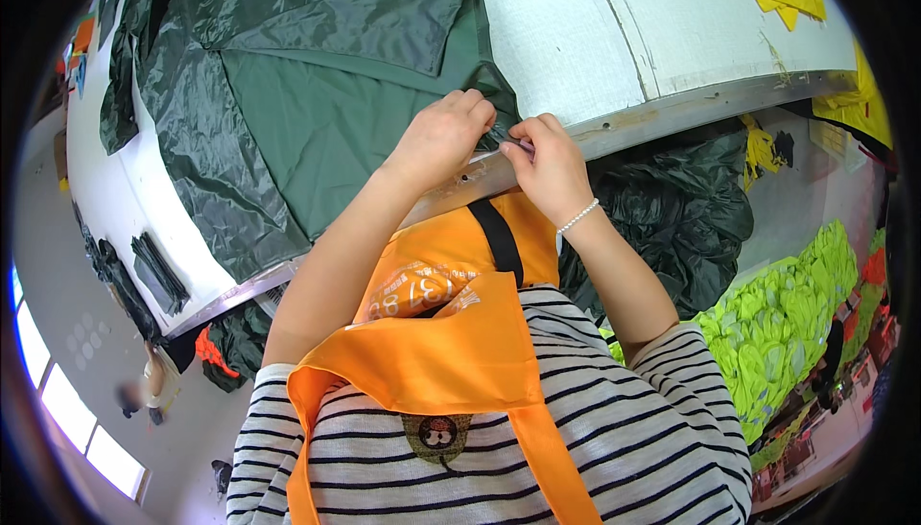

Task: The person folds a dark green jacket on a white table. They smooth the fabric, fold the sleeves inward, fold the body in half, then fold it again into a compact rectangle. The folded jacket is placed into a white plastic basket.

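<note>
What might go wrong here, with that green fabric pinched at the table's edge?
The green fabric looks glossy, so it might slip if the left grip or right grip loosens. The beaded bracelet near the right grip could snag it. The marked metal edge might scuff it.

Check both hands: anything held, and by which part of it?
Yes: the left hand and right hand both pinch the dark green fabric by its near right edge, beside the metal table edge.
</note>
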`<state>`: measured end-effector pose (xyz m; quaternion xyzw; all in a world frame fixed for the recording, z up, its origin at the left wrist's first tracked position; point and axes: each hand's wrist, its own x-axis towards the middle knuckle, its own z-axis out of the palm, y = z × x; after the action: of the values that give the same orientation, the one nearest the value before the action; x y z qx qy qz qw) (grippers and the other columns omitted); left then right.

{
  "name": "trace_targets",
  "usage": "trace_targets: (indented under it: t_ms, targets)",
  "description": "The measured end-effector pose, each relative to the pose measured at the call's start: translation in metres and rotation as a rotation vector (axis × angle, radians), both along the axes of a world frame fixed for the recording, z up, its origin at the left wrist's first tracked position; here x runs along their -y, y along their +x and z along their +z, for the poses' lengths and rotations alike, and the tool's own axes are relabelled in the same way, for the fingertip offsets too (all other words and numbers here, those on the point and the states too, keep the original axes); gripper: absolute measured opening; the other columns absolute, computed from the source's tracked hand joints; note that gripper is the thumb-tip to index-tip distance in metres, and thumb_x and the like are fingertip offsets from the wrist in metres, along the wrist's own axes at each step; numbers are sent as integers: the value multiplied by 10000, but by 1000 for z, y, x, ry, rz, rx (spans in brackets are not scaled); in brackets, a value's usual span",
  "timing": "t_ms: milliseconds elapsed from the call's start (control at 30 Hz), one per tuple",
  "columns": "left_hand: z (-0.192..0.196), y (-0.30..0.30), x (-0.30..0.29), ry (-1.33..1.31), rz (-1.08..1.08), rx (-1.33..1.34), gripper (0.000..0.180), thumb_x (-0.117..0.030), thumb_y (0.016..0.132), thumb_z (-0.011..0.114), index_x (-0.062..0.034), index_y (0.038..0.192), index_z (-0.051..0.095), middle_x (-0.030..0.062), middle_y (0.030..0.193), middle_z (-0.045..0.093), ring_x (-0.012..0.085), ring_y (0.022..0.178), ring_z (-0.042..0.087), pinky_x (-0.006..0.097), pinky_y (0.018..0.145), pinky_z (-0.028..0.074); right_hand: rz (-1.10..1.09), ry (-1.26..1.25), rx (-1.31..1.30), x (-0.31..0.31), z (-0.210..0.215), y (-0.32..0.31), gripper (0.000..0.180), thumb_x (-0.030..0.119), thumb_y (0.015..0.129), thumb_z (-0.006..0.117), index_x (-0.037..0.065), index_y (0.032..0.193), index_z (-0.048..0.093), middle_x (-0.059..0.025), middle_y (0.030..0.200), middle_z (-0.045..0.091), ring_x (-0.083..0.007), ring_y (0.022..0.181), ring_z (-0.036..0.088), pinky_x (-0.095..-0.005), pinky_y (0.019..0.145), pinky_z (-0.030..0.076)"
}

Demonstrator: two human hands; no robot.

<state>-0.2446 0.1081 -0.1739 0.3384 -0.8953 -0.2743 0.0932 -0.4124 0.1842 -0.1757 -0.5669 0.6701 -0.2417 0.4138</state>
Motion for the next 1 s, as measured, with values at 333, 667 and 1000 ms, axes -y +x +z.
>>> trace_targets:
  t_ms: [333, 667, 1000]
  targets:
    - [8, 1, -2, 140, 133, -59, 67, -31, 789, 571, -32, 849, 540, 109, 885, 575, 299, 870, 575, 375, 743, 487, 55, -4, 21, 5, 13, -12, 147, 147, 820, 655, 33, 900, 609, -125, 907, 574, -306, 762, 612, -374, 679, 507]
    - [29, 38, 86, -157, 305, 238, 859, -261, 621, 809, -136, 1371, 409, 142, 1374, 443, 317, 1274, 405, 458, 1045, 314, -274, -253, -139, 174, -10, -141, 246, 188, 833, 687, 13, 999, 642, -74, 887, 627, -147, 711, 579, -276, 665, 490]
    - [12, 146, -101, 307, 769, 43, 137, -128, 794, 640, -36, 809, 539, 156, 790, 544, 361, 805, 539, 435, 684, 450, -492, -371, -483, 386, -82, -253, 257, 206, 839, 660, -19, 964, 655, -164, 898, 666, -295, 809, 643, -367, 764, 506]
